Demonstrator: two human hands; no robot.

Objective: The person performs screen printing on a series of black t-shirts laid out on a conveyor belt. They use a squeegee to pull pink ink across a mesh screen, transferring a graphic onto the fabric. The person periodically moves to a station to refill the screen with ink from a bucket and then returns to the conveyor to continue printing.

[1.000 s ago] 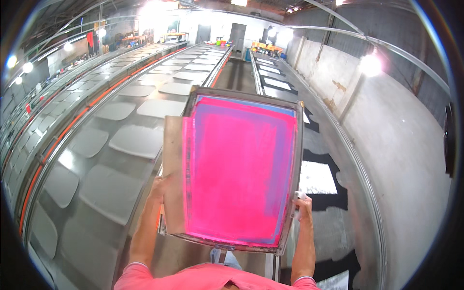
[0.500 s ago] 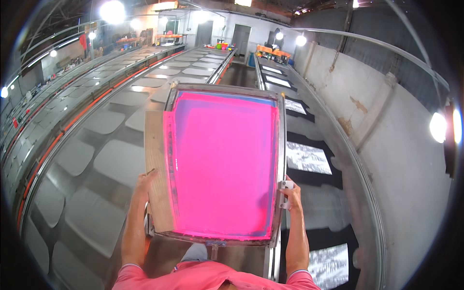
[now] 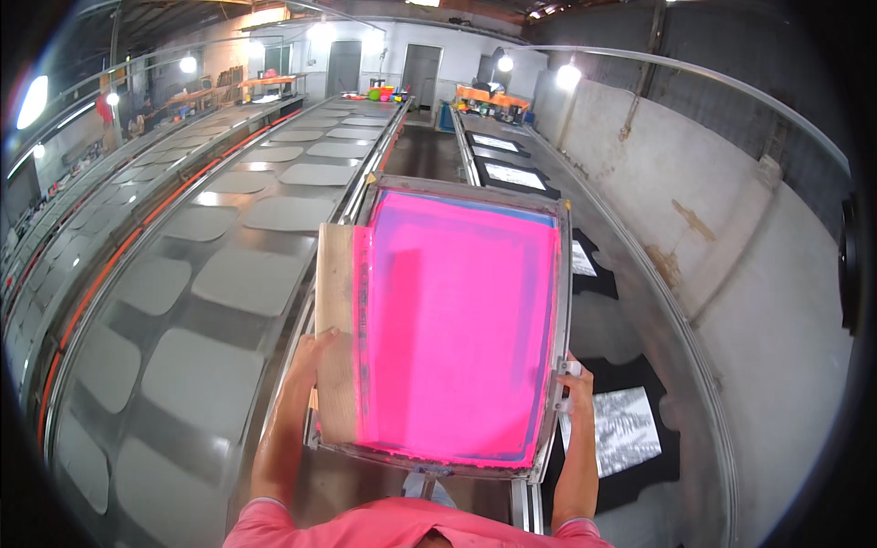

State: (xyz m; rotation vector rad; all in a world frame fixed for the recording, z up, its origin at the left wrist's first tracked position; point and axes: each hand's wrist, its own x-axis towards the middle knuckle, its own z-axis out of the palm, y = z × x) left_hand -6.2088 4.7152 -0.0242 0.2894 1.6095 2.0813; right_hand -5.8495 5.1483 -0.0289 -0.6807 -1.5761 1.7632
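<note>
Along the left of the hall, a long printing table (image 3: pixel 137 301) carries rows of grey pallets, and to the right a second table (image 3: pixel 639 301) holds dark shirts with pale prints. Between them, held up over the aisle in front of the person, is a metal-framed printing screen (image 3: pixel 457 320) coated pink, with a wooden squeegee (image 3: pixel 334 333) lying along its left side. The left hand (image 3: pixel 312 352) grips the frame's left edge beside the squeegee, fingers curled around it, and the right hand (image 3: pixel 575 384) is wrapped around the right edge.
</note>
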